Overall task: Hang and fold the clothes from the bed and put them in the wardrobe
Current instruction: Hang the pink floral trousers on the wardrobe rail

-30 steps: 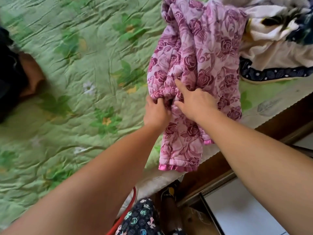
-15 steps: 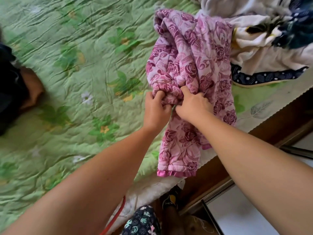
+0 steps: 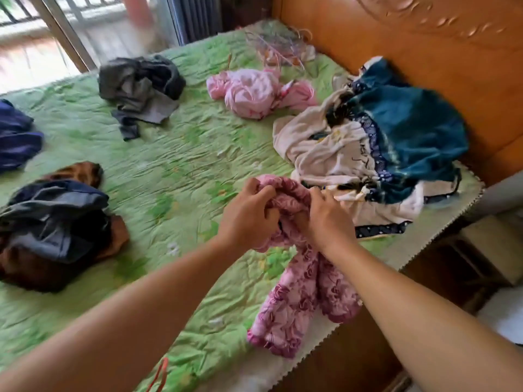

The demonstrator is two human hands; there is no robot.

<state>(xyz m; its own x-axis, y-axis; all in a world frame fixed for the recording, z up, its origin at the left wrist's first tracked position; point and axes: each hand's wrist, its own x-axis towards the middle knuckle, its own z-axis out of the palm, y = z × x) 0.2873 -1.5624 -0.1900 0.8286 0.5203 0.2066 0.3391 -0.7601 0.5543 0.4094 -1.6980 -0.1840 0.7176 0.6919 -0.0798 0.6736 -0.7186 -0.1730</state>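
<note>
Both hands are bunched round the top of the pink rose-print garment: the left hand has its fingers curled into the wad, and the right hand grips it from the other side, the two nearly knuckle to knuckle. The garment sits at the near right of the bed, its two padded lengths trailing towards me and ending right at the mattress edge. That is the first worry, I'd say: with so much weight lying at the edge, a loose grip could let the whole thing slide off to the floor. The second is the white-and-teal heap just right of the hands. I can't tell whether it touches the wad, but a quick lift might catch a fold and drag that heap towards the edge too. The headboard closes off the right side, so there's little room there. The good space is to the left: a broad stretch of green quilt between the hands and the dark pile, enough to spread the garment flat for folding. Hangers lie at the far end beyond a pink bundle, a long reach over. The wardrobe isn't in view.
</note>
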